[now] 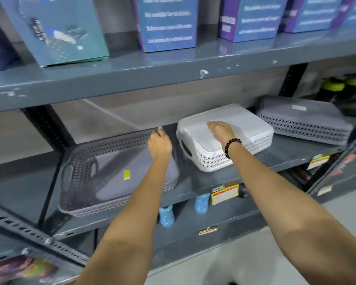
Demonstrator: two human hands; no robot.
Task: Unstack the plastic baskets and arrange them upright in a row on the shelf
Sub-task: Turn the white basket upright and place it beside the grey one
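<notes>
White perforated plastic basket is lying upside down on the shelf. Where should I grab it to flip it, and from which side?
Take the white perforated plastic basket at the oval handle cutout in its left end wall, coming in from the left. Its flat bottom faces up and offers no grip, while the cutout lets fingers hook the wall. The right hand rests flat on top and can steady it.

Single head-worn wide-angle view, looking forward and down along both bare forearms into the grey metal shelf [286, 153]. Close range: hands reach mid-frame, elbows at the bottom edge. The upper shelf fills the top of frame, floor shows bottom right. Strong barrel distortion, edges blurred.
</notes>
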